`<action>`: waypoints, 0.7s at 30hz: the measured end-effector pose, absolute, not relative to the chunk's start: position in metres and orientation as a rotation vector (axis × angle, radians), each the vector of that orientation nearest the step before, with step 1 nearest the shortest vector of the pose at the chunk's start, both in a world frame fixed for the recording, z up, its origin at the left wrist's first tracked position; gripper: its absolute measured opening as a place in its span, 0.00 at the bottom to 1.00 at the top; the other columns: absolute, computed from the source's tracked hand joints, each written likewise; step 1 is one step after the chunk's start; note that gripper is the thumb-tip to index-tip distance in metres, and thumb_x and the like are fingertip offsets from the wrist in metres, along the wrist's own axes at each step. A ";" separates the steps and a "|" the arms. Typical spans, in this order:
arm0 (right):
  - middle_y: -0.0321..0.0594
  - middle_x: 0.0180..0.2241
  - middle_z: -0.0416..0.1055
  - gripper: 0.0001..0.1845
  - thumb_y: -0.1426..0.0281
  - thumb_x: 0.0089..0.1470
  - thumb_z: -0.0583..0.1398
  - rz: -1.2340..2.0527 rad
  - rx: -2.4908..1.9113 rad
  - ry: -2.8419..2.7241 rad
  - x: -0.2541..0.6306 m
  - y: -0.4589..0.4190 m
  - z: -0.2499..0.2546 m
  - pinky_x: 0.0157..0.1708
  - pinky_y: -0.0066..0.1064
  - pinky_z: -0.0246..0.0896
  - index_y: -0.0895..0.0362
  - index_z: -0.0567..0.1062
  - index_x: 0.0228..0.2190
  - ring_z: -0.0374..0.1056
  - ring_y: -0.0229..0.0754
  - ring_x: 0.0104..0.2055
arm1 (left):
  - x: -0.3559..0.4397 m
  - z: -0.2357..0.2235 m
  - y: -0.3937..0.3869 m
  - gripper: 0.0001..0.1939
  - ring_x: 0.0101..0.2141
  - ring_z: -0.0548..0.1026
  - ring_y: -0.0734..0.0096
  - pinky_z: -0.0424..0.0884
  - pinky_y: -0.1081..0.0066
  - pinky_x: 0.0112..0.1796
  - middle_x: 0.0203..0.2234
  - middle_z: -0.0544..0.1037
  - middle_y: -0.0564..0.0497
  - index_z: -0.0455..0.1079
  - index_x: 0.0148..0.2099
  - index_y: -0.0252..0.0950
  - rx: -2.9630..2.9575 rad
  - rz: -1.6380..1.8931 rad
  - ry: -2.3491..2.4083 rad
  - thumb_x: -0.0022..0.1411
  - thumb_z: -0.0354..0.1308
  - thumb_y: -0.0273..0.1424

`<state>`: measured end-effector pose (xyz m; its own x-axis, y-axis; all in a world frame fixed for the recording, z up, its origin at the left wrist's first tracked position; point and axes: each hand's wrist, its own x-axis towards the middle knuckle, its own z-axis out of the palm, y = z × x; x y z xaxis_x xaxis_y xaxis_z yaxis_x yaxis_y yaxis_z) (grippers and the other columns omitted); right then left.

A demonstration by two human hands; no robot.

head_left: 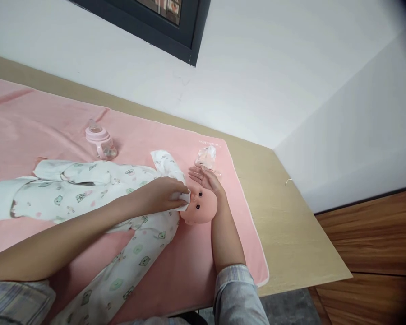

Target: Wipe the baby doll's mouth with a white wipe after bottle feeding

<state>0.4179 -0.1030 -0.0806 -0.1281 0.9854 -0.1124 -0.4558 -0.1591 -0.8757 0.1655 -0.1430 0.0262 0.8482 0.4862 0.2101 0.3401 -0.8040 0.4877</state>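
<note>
A baby doll point(203, 210) in a white printed outfit point(88, 194) lies face up, its head toward the right. My left hand point(159, 194) is closed on a small white tissue point(185, 198), held against the doll's mouth and chin. My right hand point(205, 178) lies beside the far side of the doll's head, open with the fingers stretched out. Its wrist is close against the head, and its fingers are just in front of a small clear plastic packet point(206, 156) with something white in it.
A pink baby bottle point(102, 142) with a handle stands behind the doll. A pink blanket point(230, 225) covers much of the wooden table point(291, 243). Behind it rises a white wall point(243, 81) with a dark window frame point(176, 40). Wooden panels point(368, 234) are at right.
</note>
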 end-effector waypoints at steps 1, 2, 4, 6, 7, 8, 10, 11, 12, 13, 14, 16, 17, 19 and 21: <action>0.41 0.45 0.79 0.15 0.65 0.60 0.59 1.571 -0.895 -0.836 0.417 -0.103 -0.080 0.63 0.46 0.60 0.57 0.72 0.48 0.73 0.43 0.51 | 0.166 0.026 -0.143 0.06 0.27 0.70 0.68 0.59 0.72 0.30 0.25 0.71 0.53 0.73 0.32 0.34 2.595 0.439 0.610 0.60 0.56 0.23; 0.41 0.44 0.79 0.15 0.66 0.61 0.58 1.570 -0.902 -0.835 0.417 -0.104 -0.079 0.62 0.46 0.60 0.57 0.72 0.48 0.73 0.43 0.52 | 0.166 0.027 -0.144 0.06 0.27 0.70 0.68 0.59 0.72 0.30 0.24 0.70 0.53 0.74 0.33 0.34 2.600 0.410 0.610 0.60 0.56 0.22; 0.42 0.43 0.79 0.15 0.66 0.61 0.58 1.566 -0.910 -0.832 0.416 -0.104 -0.077 0.62 0.46 0.60 0.58 0.71 0.48 0.72 0.42 0.52 | 0.166 0.028 -0.144 0.07 0.27 0.69 0.67 0.59 0.71 0.30 0.23 0.69 0.53 0.75 0.33 0.34 2.608 0.363 0.605 0.61 0.57 0.21; 0.41 0.43 0.79 0.15 0.67 0.62 0.58 1.564 -0.915 -0.832 0.416 -0.104 -0.076 0.62 0.46 0.60 0.59 0.71 0.48 0.72 0.42 0.52 | 0.166 0.029 -0.143 0.07 0.28 0.70 0.67 0.60 0.71 0.31 0.24 0.71 0.52 0.75 0.33 0.34 2.613 0.368 0.602 0.61 0.58 0.21; 0.41 0.43 0.79 0.14 0.67 0.62 0.58 1.564 -0.916 -0.832 0.416 -0.104 -0.076 0.62 0.46 0.61 0.59 0.71 0.48 0.72 0.42 0.52 | 0.165 0.029 -0.142 0.06 0.29 0.70 0.66 0.60 0.70 0.32 0.25 0.72 0.52 0.76 0.34 0.34 2.615 0.371 0.606 0.61 0.58 0.21; 0.41 0.43 0.79 0.14 0.67 0.61 0.58 1.563 -0.915 -0.832 0.416 -0.104 -0.076 0.62 0.46 0.61 0.58 0.71 0.48 0.72 0.42 0.52 | 0.164 0.029 -0.142 0.06 0.30 0.71 0.65 0.60 0.70 0.32 0.26 0.72 0.52 0.76 0.34 0.34 2.619 0.368 0.616 0.61 0.58 0.21; 0.41 0.43 0.79 0.14 0.67 0.61 0.58 1.563 -0.911 -0.833 0.416 -0.104 -0.076 0.61 0.45 0.61 0.58 0.71 0.48 0.73 0.42 0.51 | 0.163 0.028 -0.141 0.07 0.31 0.71 0.64 0.61 0.70 0.33 0.27 0.73 0.51 0.76 0.36 0.34 2.625 0.345 0.640 0.61 0.58 0.21; 0.41 0.43 0.79 0.14 0.67 0.60 0.59 1.562 -0.909 -0.834 0.416 -0.104 -0.076 0.61 0.45 0.61 0.58 0.71 0.47 0.73 0.42 0.50 | 0.162 0.028 -0.141 0.06 0.31 0.72 0.64 0.61 0.70 0.33 0.27 0.73 0.51 0.76 0.36 0.34 2.627 0.323 0.649 0.61 0.58 0.21; 0.41 0.43 0.79 0.14 0.67 0.60 0.59 1.563 -0.908 -0.835 0.416 -0.104 -0.076 0.61 0.45 0.62 0.57 0.72 0.47 0.73 0.42 0.49 | 0.161 0.029 -0.142 0.06 0.31 0.71 0.64 0.61 0.70 0.32 0.27 0.73 0.51 0.76 0.35 0.34 2.627 0.302 0.656 0.62 0.58 0.21; 0.41 0.43 0.79 0.14 0.67 0.60 0.59 1.564 -0.907 -0.835 0.416 -0.104 -0.076 0.61 0.44 0.62 0.57 0.72 0.47 0.74 0.42 0.48 | 0.161 0.030 -0.142 0.06 0.31 0.71 0.64 0.61 0.70 0.32 0.27 0.72 0.51 0.75 0.34 0.33 2.625 0.286 0.661 0.62 0.58 0.21; 0.41 0.43 0.79 0.14 0.66 0.59 0.60 1.564 -0.909 -0.836 0.416 -0.104 -0.076 0.61 0.44 0.62 0.56 0.72 0.46 0.74 0.42 0.48 | 0.160 0.032 -0.143 0.06 0.31 0.71 0.64 0.61 0.70 0.32 0.28 0.72 0.51 0.74 0.34 0.33 2.621 0.278 0.664 0.63 0.58 0.21; 0.41 0.44 0.78 0.14 0.66 0.59 0.60 1.562 -0.917 -0.837 0.416 -0.104 -0.076 0.61 0.44 0.63 0.56 0.73 0.46 0.75 0.42 0.48 | 0.160 0.036 -0.146 0.07 0.31 0.70 0.64 0.60 0.70 0.33 0.27 0.71 0.51 0.72 0.32 0.33 2.616 0.279 0.676 0.64 0.57 0.21; 0.41 0.44 0.78 0.14 0.66 0.58 0.61 1.559 -0.922 -0.838 0.415 -0.104 -0.076 0.61 0.44 0.63 0.55 0.73 0.46 0.75 0.42 0.48 | 0.160 0.037 -0.146 0.08 0.30 0.70 0.65 0.60 0.70 0.32 0.27 0.71 0.51 0.71 0.31 0.33 2.614 0.285 0.683 0.65 0.56 0.21; 0.41 0.44 0.78 0.14 0.66 0.58 0.61 1.554 -0.931 -0.839 0.415 -0.105 -0.076 0.61 0.43 0.63 0.55 0.73 0.46 0.75 0.41 0.48 | 0.161 0.039 -0.147 0.10 0.30 0.69 0.65 0.60 0.69 0.32 0.27 0.70 0.51 0.69 0.30 0.33 2.621 0.296 0.699 0.66 0.55 0.22; 0.41 0.44 0.78 0.14 0.66 0.59 0.60 1.550 -0.939 -0.841 0.415 -0.105 -0.075 0.61 0.43 0.63 0.55 0.73 0.46 0.75 0.41 0.48 | 0.162 0.037 -0.146 0.10 0.30 0.69 0.64 0.60 0.69 0.33 0.26 0.70 0.51 0.67 0.30 0.33 2.640 0.303 0.716 0.66 0.55 0.22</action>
<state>0.4151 -0.1053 -0.0749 -0.1017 0.9859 -0.1327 -0.4267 -0.1637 -0.8895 0.1617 -0.1458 0.0371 0.8464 0.5223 0.1042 0.4387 -0.7946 0.4197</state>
